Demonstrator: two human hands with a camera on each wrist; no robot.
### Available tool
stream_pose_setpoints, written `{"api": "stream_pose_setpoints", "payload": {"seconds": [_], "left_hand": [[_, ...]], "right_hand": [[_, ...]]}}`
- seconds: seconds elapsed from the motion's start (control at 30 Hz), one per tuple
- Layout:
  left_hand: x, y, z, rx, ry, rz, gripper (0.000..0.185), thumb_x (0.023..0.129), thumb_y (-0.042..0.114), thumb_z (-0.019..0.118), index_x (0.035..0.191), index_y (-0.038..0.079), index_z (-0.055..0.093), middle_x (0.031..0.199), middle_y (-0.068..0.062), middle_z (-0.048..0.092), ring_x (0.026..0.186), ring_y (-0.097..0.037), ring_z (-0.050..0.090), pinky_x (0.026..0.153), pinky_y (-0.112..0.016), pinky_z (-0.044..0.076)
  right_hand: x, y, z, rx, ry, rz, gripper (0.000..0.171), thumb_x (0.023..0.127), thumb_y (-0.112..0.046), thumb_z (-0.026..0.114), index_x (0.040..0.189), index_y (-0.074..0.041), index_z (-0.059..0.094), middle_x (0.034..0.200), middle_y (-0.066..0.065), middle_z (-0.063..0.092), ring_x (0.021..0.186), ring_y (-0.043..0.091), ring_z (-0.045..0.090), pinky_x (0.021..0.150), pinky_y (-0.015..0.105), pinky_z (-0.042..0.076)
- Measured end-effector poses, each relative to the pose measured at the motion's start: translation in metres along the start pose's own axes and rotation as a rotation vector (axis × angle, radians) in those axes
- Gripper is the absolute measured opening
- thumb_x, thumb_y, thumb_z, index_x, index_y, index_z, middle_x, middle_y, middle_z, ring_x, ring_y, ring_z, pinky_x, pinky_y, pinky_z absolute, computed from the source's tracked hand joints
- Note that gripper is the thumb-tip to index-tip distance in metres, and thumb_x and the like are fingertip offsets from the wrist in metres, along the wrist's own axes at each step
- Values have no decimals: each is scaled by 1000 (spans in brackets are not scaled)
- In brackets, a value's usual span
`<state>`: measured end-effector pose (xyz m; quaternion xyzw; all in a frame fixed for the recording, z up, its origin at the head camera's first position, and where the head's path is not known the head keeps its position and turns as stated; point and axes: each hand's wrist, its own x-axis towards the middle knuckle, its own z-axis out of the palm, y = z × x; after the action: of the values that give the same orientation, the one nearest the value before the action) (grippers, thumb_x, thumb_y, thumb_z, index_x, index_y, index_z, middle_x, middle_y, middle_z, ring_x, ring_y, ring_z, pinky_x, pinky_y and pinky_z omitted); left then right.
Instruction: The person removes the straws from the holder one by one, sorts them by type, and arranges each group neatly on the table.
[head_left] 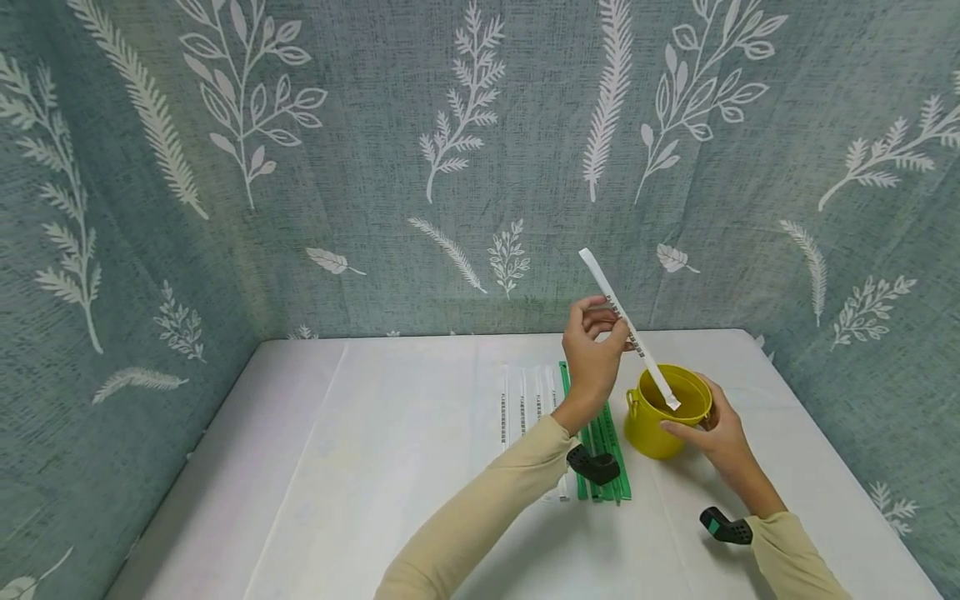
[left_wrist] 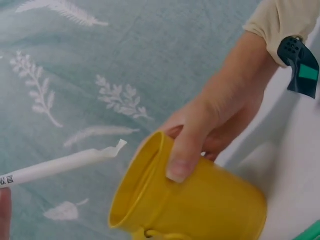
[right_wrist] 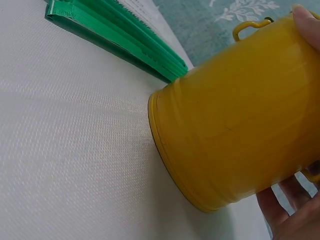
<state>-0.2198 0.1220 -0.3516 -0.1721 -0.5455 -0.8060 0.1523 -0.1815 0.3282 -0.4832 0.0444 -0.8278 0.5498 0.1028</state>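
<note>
Head cam: the left hand [head_left: 592, 354] pinches a paper-wrapped straw [head_left: 628, 327] around its middle, tilted, with the lower tip poking into the mouth of the yellow cup [head_left: 663, 412]. The right hand [head_left: 716, 433] wraps the cup from the side, thumb on the rim, holding it on the white table [head_left: 375, 467]. Just left of the cup lie green straws [head_left: 603, 450], and more white straws [head_left: 521, 404] beside those.

Left wrist cam: the straw tip [left_wrist: 107, 151] is torn and flattened, sitting just outside the cup's rim [left_wrist: 145, 180]. You can see the right hand's thumb [left_wrist: 182, 155] pressed over the rim, fingers behind.

Right wrist cam: mostly the cup wall [right_wrist: 240, 130], its base edge on the table, green straws behind it; fingers curl around the far side.

My guess on handling: the straw is super light and bends easily, so a mid-length pinch seems right. The cup looks like thin smooth plastic, light and tippy, so holding it by the wall near the rim makes sense.
</note>
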Motion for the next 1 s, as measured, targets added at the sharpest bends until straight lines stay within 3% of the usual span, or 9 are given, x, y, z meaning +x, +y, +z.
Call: {"api": "stream_pose_setpoints", "payload": {"seconds": [0.17, 0.37, 0.53, 0.7, 0.9, 1.0], "left_hand": [[3, 5, -8, -27, 8, -51, 35, 86, -9, 54, 120, -6, 49, 98, -23, 56, 75, -15, 58, 65, -46, 58], [2, 13, -21, -4, -51, -103, 36, 87, -9, 55, 123, -7, 48, 100, -23, 54, 77, -15, 57, 67, -51, 57], [0, 19, -33, 58, -119, -94, 36, 89, -7, 56, 124, -7, 49, 104, -25, 54, 82, -29, 59, 69, -52, 56], [-4, 25, -46, 90, -132, -98, 36, 89, -7, 56, 124, -8, 50, 104, -27, 54, 86, -40, 58, 67, -50, 57], [-2, 11, -67, 94, -134, -120, 36, 89, -5, 57, 125, -5, 52, 104, -25, 55, 86, -42, 58, 62, -46, 58], [-1, 3, -78, 83, -123, -158, 35, 90, -2, 59, 125, 0, 54, 103, -19, 57, 83, -34, 60, 59, -42, 59]], "right_hand": [[0, -4, 1, -7, 3, 13, 85, 82, -15, 75, 150, -14, 22, 137, 11, 39, 114, 6, 42, 88, 5, 36], [0, -4, 2, -7, 9, 24, 86, 82, -17, 75, 150, -15, 22, 137, 10, 38, 113, 8, 42, 88, 5, 37], [0, -1, 2, -5, 14, 0, 84, 83, -16, 74, 149, -16, 24, 136, 9, 39, 113, 11, 43, 89, 5, 37], [0, -3, 2, 0, 9, 9, 83, 83, -17, 74, 149, -16, 23, 136, 10, 39, 115, 16, 42, 88, 5, 37], [-3, -7, 2, -13, 12, 31, 84, 84, -18, 74, 150, -16, 22, 138, 11, 38, 117, 16, 41, 90, 8, 37], [-3, -7, 2, -11, 14, 29, 84, 84, -18, 74, 150, -16, 22, 138, 11, 38, 117, 17, 40, 91, 8, 38]]}}
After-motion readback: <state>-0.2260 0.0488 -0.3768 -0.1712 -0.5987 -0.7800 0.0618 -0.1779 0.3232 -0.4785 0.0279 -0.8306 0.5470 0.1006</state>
